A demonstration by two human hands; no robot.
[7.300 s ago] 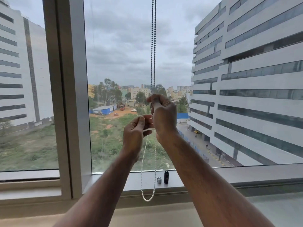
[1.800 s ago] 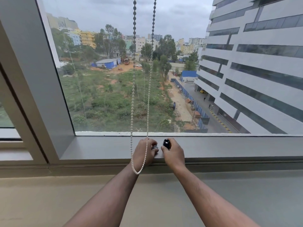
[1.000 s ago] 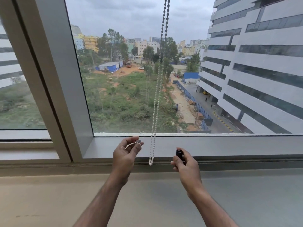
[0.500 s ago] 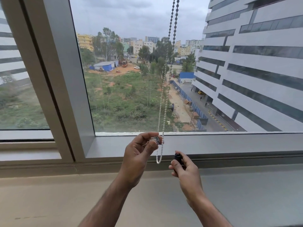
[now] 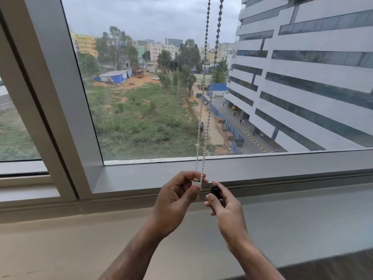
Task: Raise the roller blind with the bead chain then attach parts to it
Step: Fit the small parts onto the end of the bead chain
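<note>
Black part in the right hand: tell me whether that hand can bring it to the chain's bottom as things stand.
Probably yes. The right hand holds the black part just beside the chain, whose bottom the left hand pinches with a pale part. Nothing lies between them.

Two hands, left point(image 5: 175, 196) and right point(image 5: 225, 206); one bead chain point(image 5: 203, 126) of two strands; one small white part point(image 5: 196, 181); one black part point(image 5: 214, 190).

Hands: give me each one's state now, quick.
Left hand: closed, pinching a small light part against the bead chain.
Right hand: closed on a small black part.
</note>
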